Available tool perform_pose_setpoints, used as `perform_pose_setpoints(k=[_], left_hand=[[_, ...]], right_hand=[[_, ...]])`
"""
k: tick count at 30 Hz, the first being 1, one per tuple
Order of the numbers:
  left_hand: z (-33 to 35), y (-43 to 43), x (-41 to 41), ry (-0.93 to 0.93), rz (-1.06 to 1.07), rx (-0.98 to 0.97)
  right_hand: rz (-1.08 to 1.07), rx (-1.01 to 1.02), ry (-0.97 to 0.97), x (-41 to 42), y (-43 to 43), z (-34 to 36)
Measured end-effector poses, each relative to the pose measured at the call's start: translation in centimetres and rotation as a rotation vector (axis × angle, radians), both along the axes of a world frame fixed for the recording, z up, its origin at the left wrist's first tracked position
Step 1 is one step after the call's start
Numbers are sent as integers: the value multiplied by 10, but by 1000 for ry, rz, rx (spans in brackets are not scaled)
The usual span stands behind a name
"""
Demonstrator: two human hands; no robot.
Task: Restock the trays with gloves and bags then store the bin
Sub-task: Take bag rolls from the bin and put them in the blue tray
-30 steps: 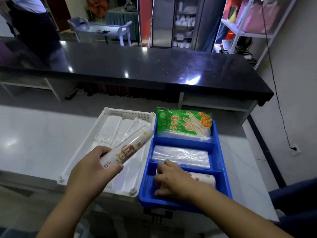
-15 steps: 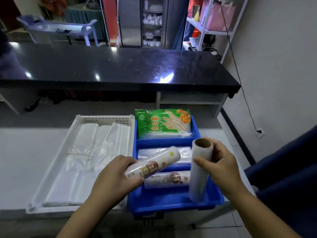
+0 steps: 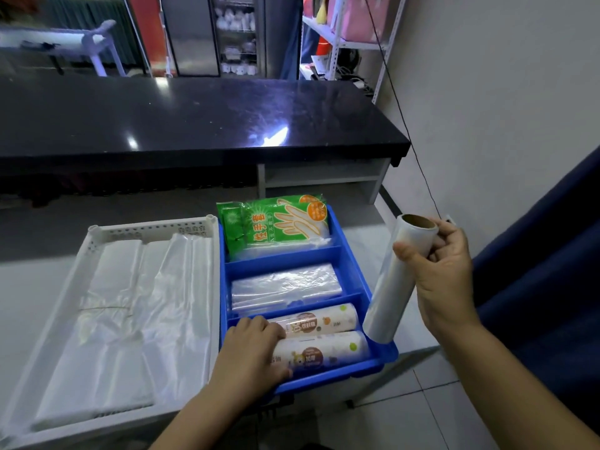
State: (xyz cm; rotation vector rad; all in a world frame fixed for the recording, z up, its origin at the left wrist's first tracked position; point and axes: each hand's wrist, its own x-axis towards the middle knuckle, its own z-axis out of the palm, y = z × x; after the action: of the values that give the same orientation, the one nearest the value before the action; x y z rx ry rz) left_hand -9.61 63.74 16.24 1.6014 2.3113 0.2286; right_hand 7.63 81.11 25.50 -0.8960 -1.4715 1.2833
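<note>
A long black counter (image 3: pixel 194 125) gleams with reflected light beyond the white table (image 3: pixel 29 280). A pale wall (image 3: pixel 503 108) with a hanging black cable (image 3: pixel 407 131) stands right; metal shelving (image 3: pixel 341 37) behind; grey floor tiles (image 3: pixel 422 417) below.

The green glove packet (image 3: pixel 276 224) reads "性手套"; the nearest printed roll (image 3: pixel 319 354) shows "加厚".

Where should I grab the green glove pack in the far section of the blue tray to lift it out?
Take the green glove pack by its far top edge, coming from above. It leans up against the back wall of the blue tray, so that edge stands free, while its lower end is tucked behind the divider.
</note>
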Motion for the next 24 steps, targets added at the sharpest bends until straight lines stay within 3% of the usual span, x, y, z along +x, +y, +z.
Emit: perform_pose_setpoints(k=[8,14,17,21,24], left_hand=[[3,3,-4,77,43,-27],[3,-1,-12,6,-49,-20],[8,-6,-18,-74,3,64],[23,-24,-43,-62,192,261],[32,-38,-57,-34,341,297]], right_hand=[[133,66,-110,-18,-12,2],[262,141,-181,-41,-23,6],[316,183,-253,-50,-26,4],[483,359,-538,-65,-36,-15],[656,687,-829,-78,-58,-42]])
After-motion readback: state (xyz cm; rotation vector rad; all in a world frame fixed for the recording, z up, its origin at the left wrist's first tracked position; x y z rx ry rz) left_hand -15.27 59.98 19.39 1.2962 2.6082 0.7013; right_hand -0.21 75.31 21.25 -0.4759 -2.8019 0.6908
